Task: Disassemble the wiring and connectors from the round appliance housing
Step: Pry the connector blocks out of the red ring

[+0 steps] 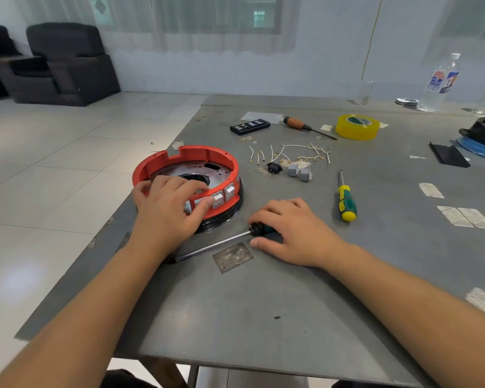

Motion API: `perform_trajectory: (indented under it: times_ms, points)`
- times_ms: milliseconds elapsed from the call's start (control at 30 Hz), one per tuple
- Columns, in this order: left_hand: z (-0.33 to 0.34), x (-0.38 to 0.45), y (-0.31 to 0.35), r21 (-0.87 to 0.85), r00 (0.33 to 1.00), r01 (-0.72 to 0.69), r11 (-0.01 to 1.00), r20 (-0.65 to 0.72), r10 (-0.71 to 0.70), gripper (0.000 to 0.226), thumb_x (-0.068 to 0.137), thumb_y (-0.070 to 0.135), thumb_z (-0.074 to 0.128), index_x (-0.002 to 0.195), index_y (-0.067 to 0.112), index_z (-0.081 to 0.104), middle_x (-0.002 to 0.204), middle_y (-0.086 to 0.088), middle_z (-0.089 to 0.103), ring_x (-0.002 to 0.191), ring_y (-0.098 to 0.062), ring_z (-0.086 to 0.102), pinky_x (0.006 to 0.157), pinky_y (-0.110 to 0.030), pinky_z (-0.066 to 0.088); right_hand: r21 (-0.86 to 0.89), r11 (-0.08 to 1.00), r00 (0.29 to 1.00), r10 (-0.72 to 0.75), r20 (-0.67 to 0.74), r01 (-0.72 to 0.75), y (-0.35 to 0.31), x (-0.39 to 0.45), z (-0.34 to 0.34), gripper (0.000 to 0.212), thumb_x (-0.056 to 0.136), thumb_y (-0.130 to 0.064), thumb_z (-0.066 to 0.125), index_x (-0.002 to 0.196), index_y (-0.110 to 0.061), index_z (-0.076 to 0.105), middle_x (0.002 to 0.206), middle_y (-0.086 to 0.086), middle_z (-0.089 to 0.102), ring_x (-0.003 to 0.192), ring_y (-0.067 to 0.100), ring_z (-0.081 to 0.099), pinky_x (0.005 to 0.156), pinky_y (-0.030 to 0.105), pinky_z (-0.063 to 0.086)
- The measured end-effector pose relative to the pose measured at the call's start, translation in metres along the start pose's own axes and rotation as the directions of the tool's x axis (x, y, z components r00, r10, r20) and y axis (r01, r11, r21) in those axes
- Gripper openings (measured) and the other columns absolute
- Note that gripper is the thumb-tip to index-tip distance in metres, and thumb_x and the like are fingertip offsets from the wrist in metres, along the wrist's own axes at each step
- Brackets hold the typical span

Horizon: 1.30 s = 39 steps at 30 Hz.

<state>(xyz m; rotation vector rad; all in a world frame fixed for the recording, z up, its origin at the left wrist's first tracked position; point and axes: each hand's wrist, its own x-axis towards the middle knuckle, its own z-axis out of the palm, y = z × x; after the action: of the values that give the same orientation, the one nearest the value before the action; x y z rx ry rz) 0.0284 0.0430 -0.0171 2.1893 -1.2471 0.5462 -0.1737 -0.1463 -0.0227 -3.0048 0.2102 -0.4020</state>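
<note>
The round red housing [205, 156] with a metal plate inside and a black base sits on the grey table [263, 303] at the left. White rocker switches [221, 197] are set in its near wall. My left hand [165, 208] grips the housing's near rim, thumb by a switch. My right hand [294, 231] lies over the handle of a long screwdriver [216, 245] flat on the table, fingers curled round the handle. Several loose white wires [291, 154], a black socket [274, 167] and two grey switches [300, 172] lie behind the housing.
A green-yellow screwdriver [346, 200] lies to the right. Farther back are a wooden-handled screwdriver [303, 126], a black bit case [249, 126], a yellow tape roll [357, 126], plastic bottles [440, 82] and a black part on blue plastic [482, 135]. The table's left edge drops to tiled floor.
</note>
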Motion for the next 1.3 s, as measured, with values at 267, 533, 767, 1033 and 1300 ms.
perform_trajectory:
  times_ms: [267, 533, 767, 1033, 1300]
  points:
    - [0.006, 0.021, 0.009, 0.017, 0.993, 0.029, 0.999, 0.113, -0.031, 0.051, 0.091, 0.074, 0.04, 0.125, 0.045, 0.066, 0.111, 0.015, 0.074, 0.11, -0.015, 0.064, 0.099, -0.042, 0.022, -0.039, 0.999, 1.0, -0.004, -0.031, 0.003, -0.003, 0.008, 0.007, 0.029, 0.101, -0.057, 0.045, 0.12, -0.043, 0.063, 0.106, -0.009, 0.054, 0.102, 0.014, 0.052, 0.1, 0.042, 0.034]
    - [-0.001, 0.016, -0.014, -0.065, 0.991, -0.033, 0.997, 0.13, 0.041, 0.048, 0.092, 0.071, 0.049, 0.123, 0.042, 0.071, 0.113, 0.016, 0.067, 0.118, -0.012, 0.054, 0.103, -0.043, 0.022, -0.099, 0.995, 0.997, -0.013, -0.071, 0.006, 0.006, 0.004, -0.001, 0.033, 0.104, -0.044, 0.038, 0.122, -0.037, 0.065, 0.106, -0.002, 0.052, 0.095, 0.018, 0.053, 0.106, 0.039, 0.033]
    - [-0.003, -0.01, -0.021, -0.176, 0.998, -0.06, 0.982, -0.044, 0.053, 0.036, 0.095, 0.049, 0.065, 0.126, 0.035, 0.075, 0.113, 0.04, 0.042, 0.127, -0.01, 0.032, 0.101, -0.049, 0.026, -0.151, 0.985, 0.977, 0.053, -0.206, -0.086, 0.023, 0.0, -0.008, 0.024, 0.105, -0.044, 0.038, 0.113, -0.037, 0.059, 0.098, -0.006, 0.051, 0.089, 0.018, 0.052, 0.089, 0.038, 0.038]
    - [-0.002, -0.015, -0.022, -0.174, 0.999, -0.041, 0.984, 0.014, 0.044, 0.052, 0.095, 0.063, 0.047, 0.134, 0.037, 0.07, 0.109, 0.022, 0.058, 0.128, -0.016, 0.045, 0.102, -0.038, 0.016, -0.185, 0.96, 0.937, 0.145, -0.317, -0.211, 0.03, -0.003, -0.006, 0.033, 0.103, -0.05, 0.034, 0.104, -0.036, 0.064, 0.095, -0.006, 0.054, 0.089, 0.019, 0.057, 0.085, 0.037, 0.039]
    - [0.001, -0.015, -0.027, -0.156, 0.998, -0.057, 0.986, 0.017, 0.06, 0.047, 0.094, 0.054, 0.061, 0.136, 0.036, 0.068, 0.108, 0.023, 0.061, 0.123, -0.016, 0.049, 0.1, -0.034, 0.014, -0.238, 0.933, 0.894, 0.151, -0.422, -0.269, 0.024, -0.007, -0.009, 0.03, 0.102, -0.047, 0.042, 0.098, -0.031, 0.067, 0.093, -0.004, 0.054, 0.081, 0.024, 0.055, 0.08, 0.04, 0.038]
